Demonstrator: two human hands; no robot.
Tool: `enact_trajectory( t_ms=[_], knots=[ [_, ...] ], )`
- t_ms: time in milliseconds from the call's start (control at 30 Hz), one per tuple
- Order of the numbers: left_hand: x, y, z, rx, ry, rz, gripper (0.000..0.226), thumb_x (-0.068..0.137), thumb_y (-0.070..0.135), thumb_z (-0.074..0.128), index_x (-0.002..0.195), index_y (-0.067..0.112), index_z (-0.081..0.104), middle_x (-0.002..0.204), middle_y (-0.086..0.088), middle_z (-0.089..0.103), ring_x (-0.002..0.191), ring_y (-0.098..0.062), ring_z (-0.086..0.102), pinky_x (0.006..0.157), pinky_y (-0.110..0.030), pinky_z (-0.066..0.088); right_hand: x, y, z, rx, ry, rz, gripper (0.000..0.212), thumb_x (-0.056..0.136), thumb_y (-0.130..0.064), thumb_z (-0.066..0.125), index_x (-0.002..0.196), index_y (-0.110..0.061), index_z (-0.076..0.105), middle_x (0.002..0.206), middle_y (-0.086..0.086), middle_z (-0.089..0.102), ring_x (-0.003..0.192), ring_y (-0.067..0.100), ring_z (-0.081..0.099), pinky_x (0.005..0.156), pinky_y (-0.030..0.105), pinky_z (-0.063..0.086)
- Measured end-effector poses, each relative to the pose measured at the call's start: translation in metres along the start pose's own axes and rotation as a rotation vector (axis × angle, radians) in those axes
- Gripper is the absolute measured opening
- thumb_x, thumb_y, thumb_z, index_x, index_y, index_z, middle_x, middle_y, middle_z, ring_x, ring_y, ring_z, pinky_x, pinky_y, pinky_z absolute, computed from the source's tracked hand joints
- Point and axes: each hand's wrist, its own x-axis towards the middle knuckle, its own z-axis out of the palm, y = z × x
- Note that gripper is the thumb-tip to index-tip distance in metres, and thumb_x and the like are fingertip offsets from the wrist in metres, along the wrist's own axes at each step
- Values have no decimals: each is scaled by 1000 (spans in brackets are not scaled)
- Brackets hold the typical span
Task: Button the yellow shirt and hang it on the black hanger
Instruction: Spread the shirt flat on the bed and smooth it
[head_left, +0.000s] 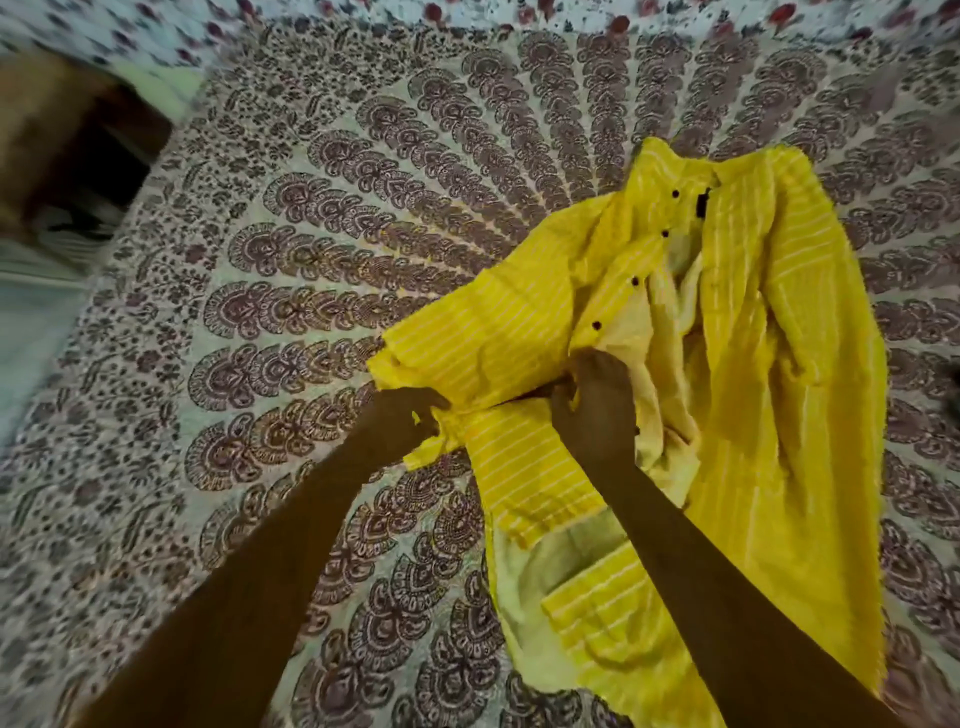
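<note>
A yellow shirt (743, 332) of thin woven cloth, crossed by fine pale stripes, lies crumpled and open on a bed (311, 249) covered by a printed cotton spread with rings of dark paisley-like motifs fanning outward. The shirt occupies the right half of the bed, its collar toward the far edge and its hem toward the near edge; the paler inner face of the fabric shows along the open front. Four small round black buttons (635, 281) run in a slanting line down one placket, and a small black label (703, 203) sits at the neck. Left hand (410, 415): fingers curled, grip closed on a fold of yellow cloth at the shirt's left margin. Right hand (597, 410): fingers bent, grip pinching the placket edge just below the lowest visible button. The two hands are near each other, with a striped panel of shirt stretched between them.
</note>
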Motion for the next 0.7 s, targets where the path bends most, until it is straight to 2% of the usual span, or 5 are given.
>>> enact_trajectory(
  t_ms=[200,333,433,567,700],
  knots=[
    [3,-30,-2,-295,268,-595,54,69,32,72,115,12,55,111,-15,67,105,-33,62,87,-39,49,-18,-38,47,178,-209,94,35,80,-23,46,96,1,66,95,24,67,90,38,63,74,38,48],
    [12,-29,18,-371,209,-522,62,67,26,79,119,6,50,113,-15,65,105,-32,61,81,-35,47,-6,-56,74,403,-336,604,48,91,-42,51,70,-1,67,93,26,68,94,35,62,68,29,30],
    [19,-24,16,-370,213,-524,41,72,12,73,109,4,57,108,-18,66,102,-34,62,76,-32,45,2,-58,96,638,-264,835,53,80,-47,63,41,-13,54,80,28,68,80,38,66,80,46,49],
    [8,-29,-25,-158,526,-495,19,82,9,54,97,11,67,89,-15,67,80,-35,63,57,-20,38,13,-82,78,929,-83,936,11,79,-8,66,73,-4,56,61,9,53,35,5,51,42,22,44],
    [-22,-84,-86,179,855,-187,23,69,1,49,79,14,66,85,-14,62,72,-33,58,55,-29,33,17,-98,65,1104,107,878,26,72,-12,59,94,-11,46,70,-1,44,52,5,46,46,19,37]
  ],
)
